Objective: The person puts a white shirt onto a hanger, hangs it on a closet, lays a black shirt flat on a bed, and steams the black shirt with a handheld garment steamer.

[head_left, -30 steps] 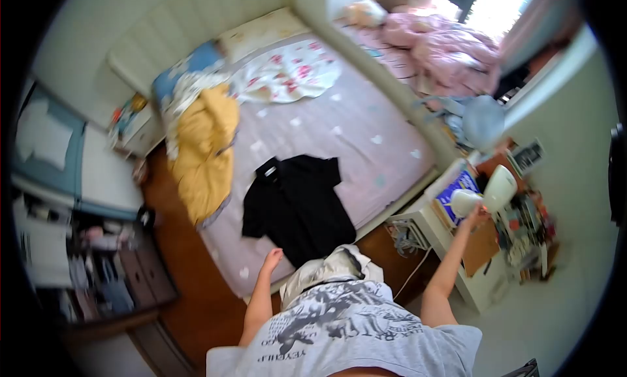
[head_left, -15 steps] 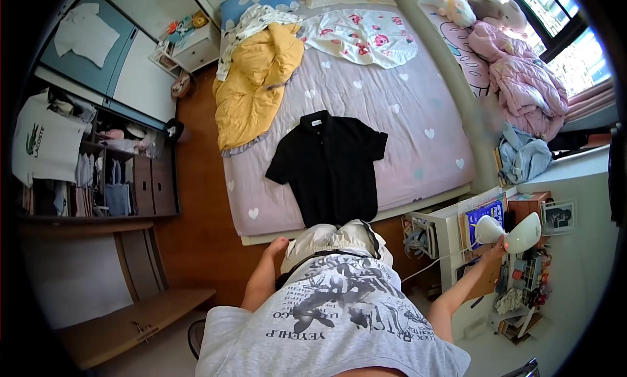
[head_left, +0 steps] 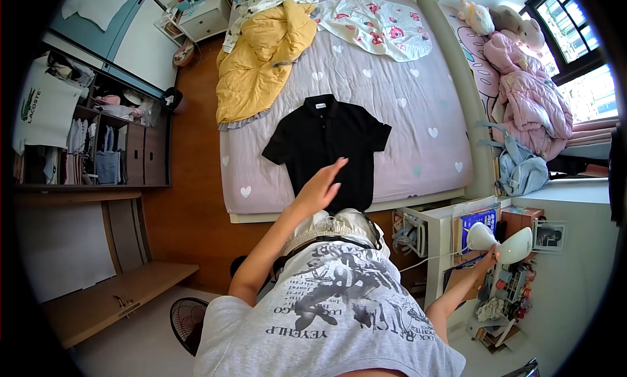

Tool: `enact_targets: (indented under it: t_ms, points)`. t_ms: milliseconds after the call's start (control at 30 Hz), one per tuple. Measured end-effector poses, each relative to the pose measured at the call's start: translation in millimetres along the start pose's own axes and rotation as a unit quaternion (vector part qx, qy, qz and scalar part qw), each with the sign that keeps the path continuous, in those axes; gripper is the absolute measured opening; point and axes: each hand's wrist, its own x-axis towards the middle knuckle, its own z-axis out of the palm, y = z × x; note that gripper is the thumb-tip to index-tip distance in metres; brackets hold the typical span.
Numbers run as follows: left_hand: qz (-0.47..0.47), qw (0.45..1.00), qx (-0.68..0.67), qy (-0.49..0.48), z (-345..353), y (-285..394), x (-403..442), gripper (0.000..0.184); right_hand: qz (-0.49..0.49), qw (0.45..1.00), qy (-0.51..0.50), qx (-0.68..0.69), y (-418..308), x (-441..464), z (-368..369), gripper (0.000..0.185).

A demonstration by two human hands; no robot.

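Observation:
A black short-sleeved polo shirt (head_left: 332,139) lies spread on the bed, its collar toward the pillows and its lower end by my waist. My left hand (head_left: 317,189) is over the lower part of the shirt with fingers stretched out, holding nothing. Whether it touches the cloth I cannot tell. Out to the right, my right hand (head_left: 487,257) is wrapped around a white handheld garment steamer (head_left: 516,246), on which a small orange-red light shows. From the steamer a white cord (head_left: 428,262) runs to the left.
The bed (head_left: 424,165) carries a yellow quilt (head_left: 261,63) and a flower-print cloth (head_left: 379,28). To the right stands a cluttered desk (head_left: 441,230); an open wardrobe (head_left: 151,155) is at left. A fan (head_left: 186,325) sits behind my left side.
My left hand has risen from beside my hip to above the shirt. My right hand still grips the steamer, held out to the right. The view has shifted slightly.

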Motion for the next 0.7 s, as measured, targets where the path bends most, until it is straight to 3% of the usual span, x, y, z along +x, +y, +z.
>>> enact_targets:
  t_ms: [67,100,133,200,233,267,333,367,400,467,500,567,600,633,667,700]
  points:
    - [0.167,0.985,0.004,0.040,-22,68,36,0.066,-0.003,1.000,0.002,0.001,10,0,-1,0.042]
    - [0.100,0.995,0.005,-0.031,-41,112,38,0.064,-0.002,1.000,0.001,0.004,13,3,-7,0.044]
    - [0.200,0.978,0.031,0.048,-50,139,42,0.060,-0.001,1.000,0.007,0.003,-10,-8,2,0.046]
    - [0.238,0.946,-0.221,-0.008,-60,163,20,0.054,-0.006,1.000,0.019,0.012,-5,-6,3,0.048]
    - [0.287,0.895,-0.340,-0.047,-66,178,21,0.052,-0.008,0.999,0.025,0.024,-5,-7,4,0.049]
    - [0.314,0.808,-0.487,-0.111,-71,192,21,0.051,-0.011,0.999,0.029,0.023,-5,-7,5,0.051]
    - [0.299,0.539,-0.741,-0.265,-84,217,29,0.051,-0.006,0.999,0.029,0.032,0,-5,4,0.051]
    - [0.277,0.426,-0.804,-0.310,-88,226,33,0.052,-0.001,0.999,0.030,0.044,3,-4,4,0.050]
    - [0.260,0.350,-0.836,-0.333,-88,231,35,0.053,0.000,0.999,0.031,0.042,1,-5,5,0.050]
    - [0.251,0.271,-0.864,-0.342,-79,234,30,0.058,0.002,0.999,0.043,0.026,-4,-7,6,0.044]
    - [0.250,0.268,-0.865,-0.343,-69,236,24,0.058,0.003,0.999,0.046,0.023,-1,-5,6,0.044]
    - [0.375,0.218,-0.867,-0.245,-40,237,0,0.056,0.019,0.996,0.043,0.073,11,-1,3,0.045]
    - [0.375,0.210,-0.868,-0.250,-36,234,-10,0.056,0.008,0.997,0.034,0.066,13,0,3,0.044]
    - [0.132,-0.112,-0.903,-0.392,-39,226,-22,0.053,0.000,0.998,0.034,0.058,14,-1,0,0.044]
    - [-0.143,-0.412,-0.768,-0.470,-45,216,-30,0.051,-0.010,0.999,0.030,0.039,15,-5,0,0.043]
    - [-0.401,-0.628,-0.482,-0.461,-48,207,-32,0.049,-0.022,0.999,0.029,0.014,17,-8,1,0.042]
